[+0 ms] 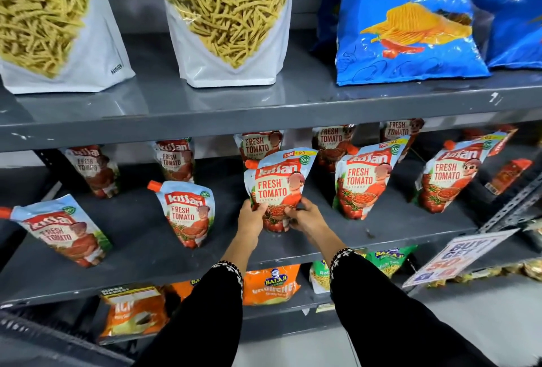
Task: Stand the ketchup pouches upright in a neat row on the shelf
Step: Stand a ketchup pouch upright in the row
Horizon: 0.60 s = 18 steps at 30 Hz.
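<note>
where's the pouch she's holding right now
In the head view the held pouch stands at the middle of the grey shelf, front row, gripped low by the left hand and right hand, between two other front-row pouches.

Above the hands: two white snack pouches [228, 23], blue chip bags [410, 20]. Below: orange chip packs [271, 284]. Lower right: promo sign [457, 258].

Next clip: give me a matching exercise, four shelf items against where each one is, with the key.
Items:
1. blue wafer crisps bag
2. red-and-blue ketchup pouch, centre front
3. orange snack packet
4. white promotional sign

Places:
A. hanging off the middle shelf's right front edge
B. top shelf, right
C. held by left hand and right hand
D. bottom shelf

Pairs: 1-B, 2-C, 3-D, 4-A
</note>
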{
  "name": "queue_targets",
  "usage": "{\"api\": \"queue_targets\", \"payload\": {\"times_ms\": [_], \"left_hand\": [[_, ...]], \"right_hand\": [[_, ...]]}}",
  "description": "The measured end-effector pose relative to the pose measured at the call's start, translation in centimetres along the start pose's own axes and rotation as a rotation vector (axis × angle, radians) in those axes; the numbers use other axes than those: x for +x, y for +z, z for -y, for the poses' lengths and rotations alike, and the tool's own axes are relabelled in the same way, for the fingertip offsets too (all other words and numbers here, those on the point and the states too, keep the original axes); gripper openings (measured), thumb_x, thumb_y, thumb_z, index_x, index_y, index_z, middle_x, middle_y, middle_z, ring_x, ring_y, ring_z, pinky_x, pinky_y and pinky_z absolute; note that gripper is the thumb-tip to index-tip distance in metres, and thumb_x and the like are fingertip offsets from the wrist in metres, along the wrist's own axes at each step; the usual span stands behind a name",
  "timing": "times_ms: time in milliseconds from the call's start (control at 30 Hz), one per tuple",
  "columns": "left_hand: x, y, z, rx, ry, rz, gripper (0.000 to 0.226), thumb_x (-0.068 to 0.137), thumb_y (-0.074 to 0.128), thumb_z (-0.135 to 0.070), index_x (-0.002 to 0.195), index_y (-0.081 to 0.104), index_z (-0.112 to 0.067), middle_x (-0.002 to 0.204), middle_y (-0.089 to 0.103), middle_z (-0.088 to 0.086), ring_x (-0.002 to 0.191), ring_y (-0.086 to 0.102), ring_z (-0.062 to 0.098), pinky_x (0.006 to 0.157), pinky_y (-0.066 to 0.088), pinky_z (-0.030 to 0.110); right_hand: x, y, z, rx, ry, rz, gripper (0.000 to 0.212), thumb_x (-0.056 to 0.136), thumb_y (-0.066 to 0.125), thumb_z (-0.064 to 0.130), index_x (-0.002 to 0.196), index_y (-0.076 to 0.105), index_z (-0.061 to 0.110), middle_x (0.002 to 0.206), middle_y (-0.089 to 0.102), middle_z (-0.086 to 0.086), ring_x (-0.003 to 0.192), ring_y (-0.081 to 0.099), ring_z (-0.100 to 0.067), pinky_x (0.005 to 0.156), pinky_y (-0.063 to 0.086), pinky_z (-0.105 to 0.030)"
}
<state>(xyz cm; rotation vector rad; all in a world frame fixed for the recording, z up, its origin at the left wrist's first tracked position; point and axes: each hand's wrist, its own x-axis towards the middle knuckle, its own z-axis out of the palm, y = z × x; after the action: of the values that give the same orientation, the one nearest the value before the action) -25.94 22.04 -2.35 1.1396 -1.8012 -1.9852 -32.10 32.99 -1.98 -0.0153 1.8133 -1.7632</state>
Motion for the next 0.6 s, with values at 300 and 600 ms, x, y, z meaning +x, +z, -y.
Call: {"api": "queue_targets", "payload": {"times_ms": [300,600], "left_hand": [[-0.3,0.1,-0.2,0.016,-0.001,-0.008,0.037,0.096,0.047,-0.016,0.132,0.044,-0.008,0.137,0.052,0.014,0.124,0.051,0.029,0.105,0.043,0.042],[-1.6,-1.0,1.0,0.07,-0.056,-0.096,0.062,0.091,0.056,-0.03,0.142,0.033,-0.006,0.145,0.044,0.014,0.131,0.044,0.029,0.11,0.038,0.042]], "right_hand": [[-0.1,-0.3,0.1,-0.032,-0.014,0.026,0.044,0.089,0.056,-0.002,0.131,0.047,0.002,0.126,0.059,-0.017,0.113,0.058,-0.034,0.087,0.051,-0.041],[-0.3,0.3,-1.3,-0.147,0.013,-0.127,0.061,0.078,0.064,-0.001,0.134,0.041,0.002,0.134,0.055,-0.018,0.117,0.054,-0.032,0.087,0.048,-0.035]]}}
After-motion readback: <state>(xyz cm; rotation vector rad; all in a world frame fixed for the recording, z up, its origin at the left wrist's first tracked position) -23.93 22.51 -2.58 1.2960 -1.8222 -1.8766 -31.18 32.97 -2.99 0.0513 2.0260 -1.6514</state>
